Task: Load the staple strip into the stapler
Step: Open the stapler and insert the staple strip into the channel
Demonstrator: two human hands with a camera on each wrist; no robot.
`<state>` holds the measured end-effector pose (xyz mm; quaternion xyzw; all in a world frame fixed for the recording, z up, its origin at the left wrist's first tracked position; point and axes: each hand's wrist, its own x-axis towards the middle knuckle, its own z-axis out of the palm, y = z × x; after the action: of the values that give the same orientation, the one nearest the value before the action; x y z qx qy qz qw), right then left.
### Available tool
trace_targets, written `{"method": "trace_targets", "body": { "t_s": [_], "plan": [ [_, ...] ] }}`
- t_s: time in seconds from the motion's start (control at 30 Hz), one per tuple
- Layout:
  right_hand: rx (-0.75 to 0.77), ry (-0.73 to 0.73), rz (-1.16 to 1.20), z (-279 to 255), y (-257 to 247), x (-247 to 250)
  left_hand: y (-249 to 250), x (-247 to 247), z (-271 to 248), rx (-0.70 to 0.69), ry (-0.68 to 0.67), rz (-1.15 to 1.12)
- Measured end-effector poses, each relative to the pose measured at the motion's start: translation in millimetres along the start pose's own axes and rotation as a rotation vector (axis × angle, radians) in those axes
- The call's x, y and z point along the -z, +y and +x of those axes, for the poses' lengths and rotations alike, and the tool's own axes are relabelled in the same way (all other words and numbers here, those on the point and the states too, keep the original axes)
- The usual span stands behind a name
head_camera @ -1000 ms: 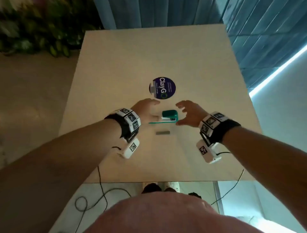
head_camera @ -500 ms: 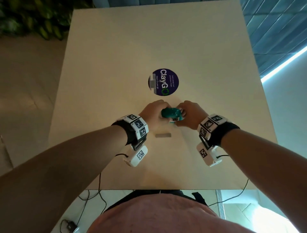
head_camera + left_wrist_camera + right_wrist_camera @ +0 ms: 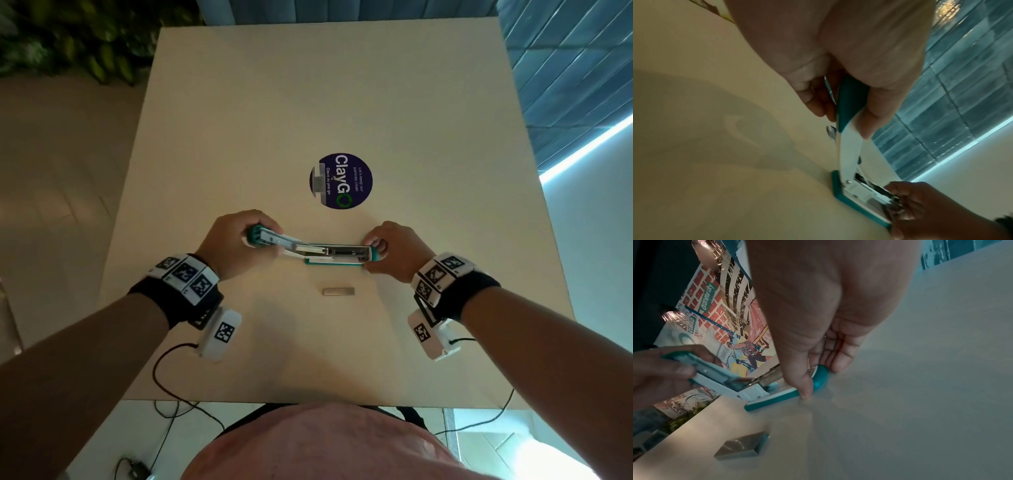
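Observation:
A teal and white stapler (image 3: 329,253) lies swung wide open on the beige table (image 3: 428,120). My left hand (image 3: 239,243) grips its lifted top arm (image 3: 851,113) at the left end. My right hand (image 3: 387,250) pinches the front end of the base (image 3: 818,378), thumb down at the table. The metal staple channel (image 3: 342,251) faces up between the hands. A grey staple strip (image 3: 338,291) lies loose on the table just nearer to me than the stapler, also seen as the staple strip (image 3: 742,446) in the right wrist view.
A round purple ClayGo sticker (image 3: 340,180) sits on the table beyond the stapler. The table's near edge (image 3: 308,404) runs close to my body, with cables (image 3: 164,370) hanging off it. Plants (image 3: 68,41) stand at the far left.
Both hands closed on the shut stapler, then the left hand swung the top arm out to the left, leaving the stapler spread open. The staple strip has stayed put.

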<state>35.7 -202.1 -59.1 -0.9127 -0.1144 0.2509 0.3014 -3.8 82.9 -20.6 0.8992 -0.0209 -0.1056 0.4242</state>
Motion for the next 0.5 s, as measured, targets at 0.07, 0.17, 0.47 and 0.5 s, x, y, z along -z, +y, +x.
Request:
{"method": "trace_targets", "body": {
  "t_s": [0.07,0.17,0.47,0.5],
  "plan": [
    [0.001,0.001,-0.005,0,1,0,-13,5,-3,0.025,0.013,0.046],
    [0.003,0.008,-0.007,-1,1,-1,-28,5,-5,0.005,0.003,0.124],
    [0.016,0.032,0.004,-6,0,-3,-50,-15,-6,-0.036,0.002,0.107],
    [0.010,0.028,-0.010,-6,-1,-2,-51,-15,-7,-0.036,0.004,0.104]
  ]
}}
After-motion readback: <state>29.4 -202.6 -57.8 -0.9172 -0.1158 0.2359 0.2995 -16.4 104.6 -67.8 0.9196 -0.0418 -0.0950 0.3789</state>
